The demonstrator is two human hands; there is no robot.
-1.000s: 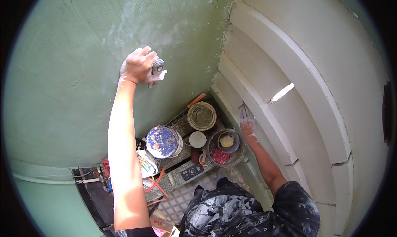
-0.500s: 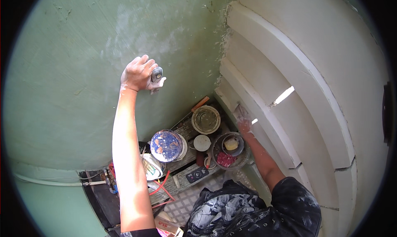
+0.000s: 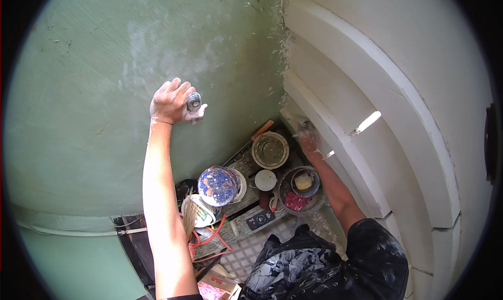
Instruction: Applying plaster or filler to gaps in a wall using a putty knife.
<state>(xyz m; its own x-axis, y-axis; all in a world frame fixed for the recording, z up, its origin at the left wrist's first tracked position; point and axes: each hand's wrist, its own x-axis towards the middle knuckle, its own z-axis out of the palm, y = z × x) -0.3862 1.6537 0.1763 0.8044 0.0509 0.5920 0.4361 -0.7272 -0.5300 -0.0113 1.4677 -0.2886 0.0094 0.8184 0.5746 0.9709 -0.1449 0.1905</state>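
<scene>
Handle (image 3: 194,100), dark and rounded, is wrapped by the grip of the left hand (image 3: 168,102) before the green wall (image 3: 94,158), perhaps for firm control. The right hand (image 3: 307,136) is beside a white ledge (image 3: 339,142); its grip I cannot tell. Buckets (image 3: 218,186) stand on the surface (image 3: 246,198) below, probably for easy reach.
</scene>
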